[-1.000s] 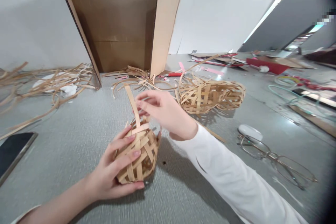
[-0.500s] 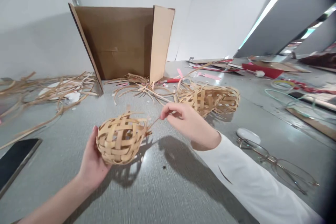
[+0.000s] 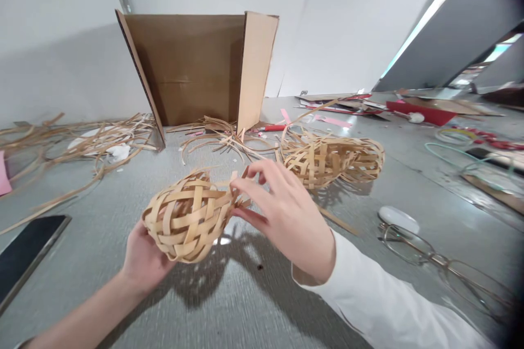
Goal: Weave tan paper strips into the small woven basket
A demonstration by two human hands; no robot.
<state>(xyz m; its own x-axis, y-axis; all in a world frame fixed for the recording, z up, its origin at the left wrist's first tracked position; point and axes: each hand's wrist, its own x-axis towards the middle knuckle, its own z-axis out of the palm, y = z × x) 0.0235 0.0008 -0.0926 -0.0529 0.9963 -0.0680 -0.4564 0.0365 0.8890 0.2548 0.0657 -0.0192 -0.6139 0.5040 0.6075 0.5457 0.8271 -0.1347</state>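
Note:
A rounded basket [image 3: 186, 218] woven from pale flat strips is held above the grey table. My left hand [image 3: 146, 255] cups it from the lower left, with the fingers partly hidden behind the weave. At its right end the strips draw together into loose ends, and my right hand [image 3: 282, 204] pinches them between thumb and fingers. Behind my right hand lies a second woven piece [image 3: 315, 162], longer and narrowed in its middle.
An open cardboard box [image 3: 184, 71] stands against the white wall. Loose strips [image 3: 102, 142] are scattered at the back left. A phone [image 3: 30, 253] lies at the left; eyeglasses [image 3: 438, 259] and a white oval case [image 3: 398, 219] lie at the right. Red card [image 3: 428, 113] is farther back.
My right hand has come down and closer to the basket, from pulling one thin strip to gripping the gathered ends. The basket is turned slightly and now points right.

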